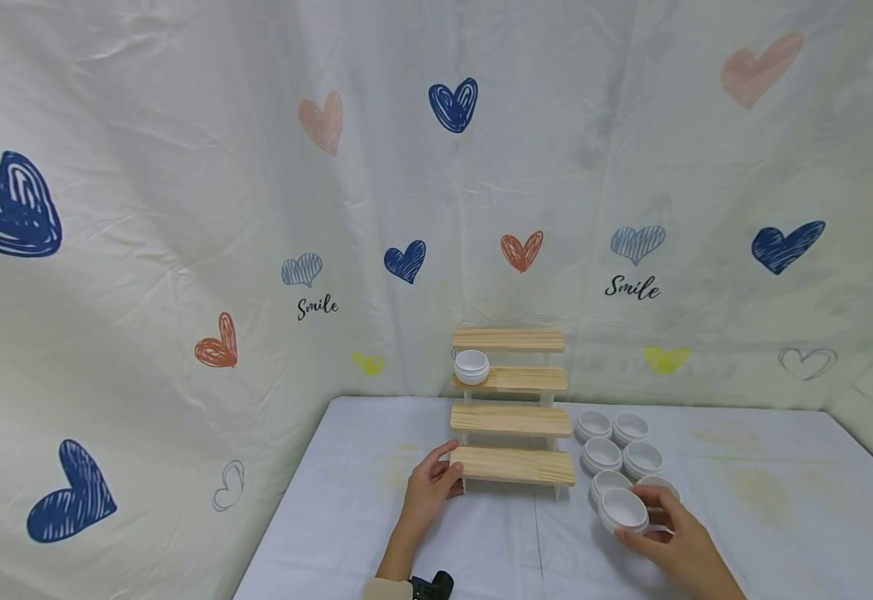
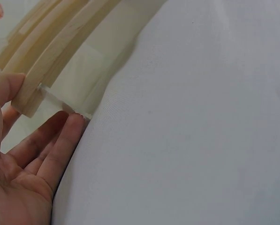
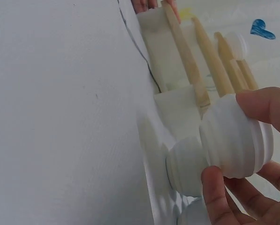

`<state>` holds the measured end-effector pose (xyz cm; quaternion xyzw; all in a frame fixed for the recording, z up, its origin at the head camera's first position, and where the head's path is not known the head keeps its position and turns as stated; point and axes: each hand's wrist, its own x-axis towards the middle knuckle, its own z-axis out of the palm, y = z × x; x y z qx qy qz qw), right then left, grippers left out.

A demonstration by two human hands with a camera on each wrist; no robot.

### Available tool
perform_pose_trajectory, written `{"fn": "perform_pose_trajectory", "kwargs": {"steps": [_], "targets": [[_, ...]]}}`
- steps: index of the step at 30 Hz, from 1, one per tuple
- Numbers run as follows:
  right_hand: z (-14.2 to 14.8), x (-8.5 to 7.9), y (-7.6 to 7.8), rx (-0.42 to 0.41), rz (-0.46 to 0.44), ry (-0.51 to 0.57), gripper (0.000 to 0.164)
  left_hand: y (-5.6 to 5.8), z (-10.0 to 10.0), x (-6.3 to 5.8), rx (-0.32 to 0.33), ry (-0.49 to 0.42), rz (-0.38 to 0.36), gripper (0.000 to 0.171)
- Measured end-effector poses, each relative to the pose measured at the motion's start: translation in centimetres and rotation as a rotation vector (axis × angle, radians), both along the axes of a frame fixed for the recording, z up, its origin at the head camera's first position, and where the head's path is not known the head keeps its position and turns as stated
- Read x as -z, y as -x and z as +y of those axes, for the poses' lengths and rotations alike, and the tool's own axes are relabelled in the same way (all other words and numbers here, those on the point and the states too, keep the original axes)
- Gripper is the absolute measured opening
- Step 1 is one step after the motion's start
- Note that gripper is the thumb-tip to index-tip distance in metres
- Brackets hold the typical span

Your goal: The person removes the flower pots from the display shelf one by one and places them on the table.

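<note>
A wooden step stand (image 1: 511,465) with stacked tiers of pale boards stands on the table. My left hand (image 1: 429,485) grips the left end of its lowest board; in the left wrist view the thumb (image 2: 11,86) lies on the board and other fingers reach below it. My right hand (image 1: 665,533) holds a small white ribbed bowl (image 1: 624,510) between thumb and fingers, its mouth up in the head view. In the right wrist view this bowl (image 3: 233,138) appears raised beside another white bowl (image 3: 184,166). Whether it is one bowl or two nested is unclear.
Several white bowls (image 1: 601,455) stand in two rows right of the stand. One more white bowl (image 1: 471,367) sits at the left end of the second board from the top. Behind the table hangs a white curtain (image 1: 556,183) printed with hearts.
</note>
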<state>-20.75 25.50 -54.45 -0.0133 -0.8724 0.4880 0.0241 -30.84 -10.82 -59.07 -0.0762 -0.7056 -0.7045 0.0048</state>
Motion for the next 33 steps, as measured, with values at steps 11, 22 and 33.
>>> {"fn": "perform_pose_trajectory", "kwargs": {"steps": [11,22,33], "targets": [[0.1,0.4,-0.4,-0.026,-0.05,-0.026,0.071,0.1,-0.1,0.3,0.001,-0.011,0.005,0.048],[0.4,1.2,-0.3,-0.052,0.028,-0.069,0.07,0.2,-0.1,0.2,0.006,0.001,0.005,0.049],[1.0,2.0,-0.3,-0.09,0.055,-0.102,0.07,0.1,-0.1,0.2,0.0,-0.004,-0.001,0.047]]}}
